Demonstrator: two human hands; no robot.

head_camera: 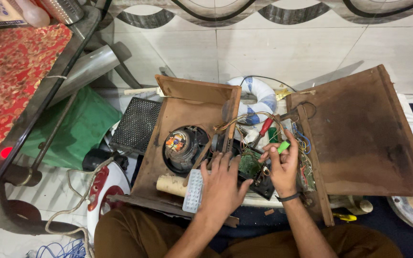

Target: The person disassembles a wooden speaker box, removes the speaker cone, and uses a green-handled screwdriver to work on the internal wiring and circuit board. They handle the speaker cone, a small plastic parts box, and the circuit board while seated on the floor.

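An opened wooden speaker cabinet (178,107) lies on the floor before me, its round speaker driver (181,147) facing up. A green circuit board (249,164) with tangled coloured wires (244,119) sits between the cabinet and a brown back panel (359,129). My left hand (222,184) rests flat on the board's near edge, beside a white ribbed plastic piece (193,191). My right hand (283,167) pinches a small bright green tool (283,146) over the board. A red-handled screwdriver (265,126) lies among the wires.
A black mesh grille (137,125) lies left of the cabinet. A green cloth (77,129), a metal table frame (34,114) with a red patterned cover (10,71) stand at left. A white and blue ring (264,95) lies behind. A white cord (77,200) trails near my knee.
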